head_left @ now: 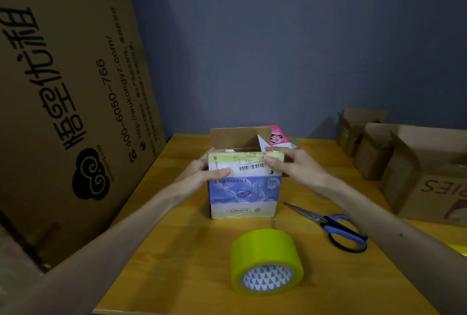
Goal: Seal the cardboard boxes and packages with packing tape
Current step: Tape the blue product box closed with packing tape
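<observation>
A makeshift packing station is seen in a plain room backed by a blue-grey wall (278,36). A wooden table (177,264) is flanked by a large printed shipping carton (63,87) at the left and open cardboard boxes (379,147) at the far right. A roll of yellow-green packing tape (265,261) and blue-handled scissors (336,226) are laid near a small printed box (243,193).

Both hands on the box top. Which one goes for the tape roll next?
Right hand, probably. The tape roll sits slightly right of the printed box, and the scissors lie on that side too. The left hand can hold the box top.
</observation>
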